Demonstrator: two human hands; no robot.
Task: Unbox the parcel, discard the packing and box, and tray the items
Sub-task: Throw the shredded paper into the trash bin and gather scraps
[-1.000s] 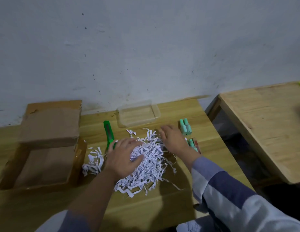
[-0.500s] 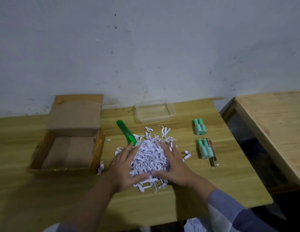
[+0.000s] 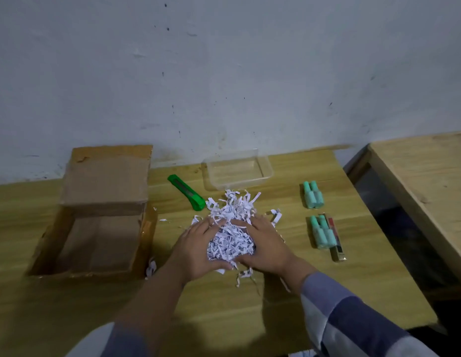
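Observation:
A heap of white shredded paper [image 3: 230,228] lies in the middle of the wooden table [image 3: 224,305]. My left hand [image 3: 195,249] and my right hand [image 3: 265,244] cup it from both sides, fingers curled into the shreds. The open cardboard box [image 3: 95,228] stands empty at the left, its flap up. A clear plastic tray [image 3: 238,170] sits empty at the back by the wall. Two packs of mint-green bottles [image 3: 312,195] [image 3: 322,231] lie at the right. Beside the nearer pack lies a slim red and gold item [image 3: 336,240].
A green utility knife [image 3: 186,192] lies between box and tray. Loose shreds [image 3: 275,215] are scattered around the heap. A second wooden table [image 3: 430,189] stands to the right across a dark gap. The wall runs along the back.
My hands have drawn the spread shreds together into a tighter heap and now cup it from both sides. The camera view has shifted left and pulled closer.

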